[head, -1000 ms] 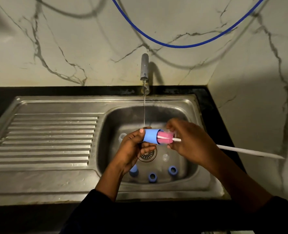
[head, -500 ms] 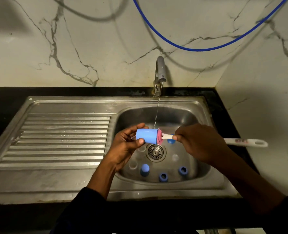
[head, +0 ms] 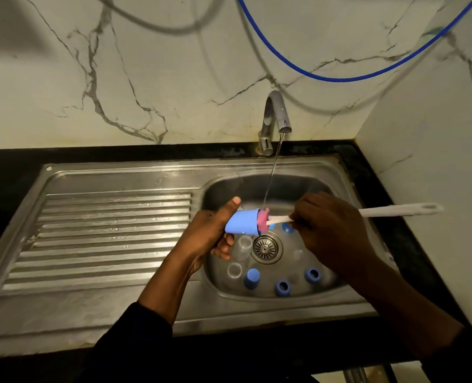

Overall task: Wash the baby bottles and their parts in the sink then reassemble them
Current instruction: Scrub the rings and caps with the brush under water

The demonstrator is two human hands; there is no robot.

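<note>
My left hand (head: 205, 236) grips a blue bottle cap (head: 241, 221) sideways over the sink basin (head: 268, 186), its open end facing right. My right hand (head: 331, 230) holds a white bottle brush (head: 395, 210) by its handle; the pink sponge head (head: 263, 220) sits in the cap's mouth. A thin stream of water from the tap (head: 274, 117) lands on the sponge. On the basin floor lie clear bottle parts (head: 241, 246), a blue cap (head: 252, 278) and blue rings (head: 282, 287) around the drain (head: 266, 247).
A ribbed steel draining board (head: 105, 239) stretches to the left of the basin. Black counter (head: 8, 172) frames the sink. A marble wall stands behind and to the right. A blue hose (head: 339, 78) hangs across the wall above the tap.
The view has shifted so the sink sits further right. The brush head has gone deeper into the blue cap, with little pink left showing. Both hands stay under the stream.
</note>
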